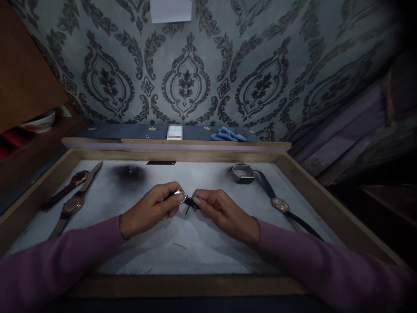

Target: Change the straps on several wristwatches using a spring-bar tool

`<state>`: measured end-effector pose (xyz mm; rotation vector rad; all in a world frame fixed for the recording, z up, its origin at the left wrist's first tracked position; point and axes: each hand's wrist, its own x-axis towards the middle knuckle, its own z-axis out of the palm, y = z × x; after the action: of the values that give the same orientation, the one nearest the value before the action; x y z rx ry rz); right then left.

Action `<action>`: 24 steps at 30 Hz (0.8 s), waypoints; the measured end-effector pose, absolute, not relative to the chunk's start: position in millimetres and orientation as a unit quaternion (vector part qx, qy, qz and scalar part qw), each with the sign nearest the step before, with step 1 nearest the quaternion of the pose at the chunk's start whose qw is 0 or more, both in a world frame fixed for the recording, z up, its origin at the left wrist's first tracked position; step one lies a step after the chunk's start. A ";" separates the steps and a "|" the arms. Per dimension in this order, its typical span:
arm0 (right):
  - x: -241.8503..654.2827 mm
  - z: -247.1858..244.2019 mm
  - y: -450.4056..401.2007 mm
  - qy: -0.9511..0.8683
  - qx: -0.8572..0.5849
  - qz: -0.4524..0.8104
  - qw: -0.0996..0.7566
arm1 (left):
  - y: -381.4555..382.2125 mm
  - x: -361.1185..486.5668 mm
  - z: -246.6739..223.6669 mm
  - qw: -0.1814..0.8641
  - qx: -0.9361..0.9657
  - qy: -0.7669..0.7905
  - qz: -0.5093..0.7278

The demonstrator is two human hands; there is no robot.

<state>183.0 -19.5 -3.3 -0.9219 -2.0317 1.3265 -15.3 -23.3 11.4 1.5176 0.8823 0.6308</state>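
Note:
Above the middle of a shallow wooden tray [156,254], my two hands meet at a wristwatch [179,196] with a round silver case and a dark strap. My left hand [153,208] is closed around the case, its thumb against the edge. In a pinch between thumb and fingers, my right hand [224,213] grips the dark watch strap [189,201] close to the case. A thin dark piece points down from the strap; what it is I cannot make out. Part of the strap is hidden by my fingers.
Two brown wristwatches [72,203] lie at the tray's left. At its right are a grey-banded watch [243,174] and a gold-cased watch [280,204] with a dark strap. A blue cloth [226,134] and a small white box [174,132] rest behind the tray's raised wooden edge.

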 end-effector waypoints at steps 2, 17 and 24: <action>184.2 -2.1 -20.2 -0.775 -0.343 0.463 0.261 | -24.2 -16.0 11.6 0.607 0.646 0.378 0.267; 190.7 -5.5 -22.6 -0.906 -0.314 0.204 0.195 | -24.4 -16.6 7.5 0.684 0.563 0.389 0.253; 186.8 -2.4 -22.2 -0.857 -0.339 0.286 0.263 | -20.5 -17.8 10.2 0.641 0.613 0.372 0.274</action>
<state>186.8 -22.2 -2.4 -0.9167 -2.3166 0.7731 -17.8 -20.5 10.2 1.3980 0.8487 0.6246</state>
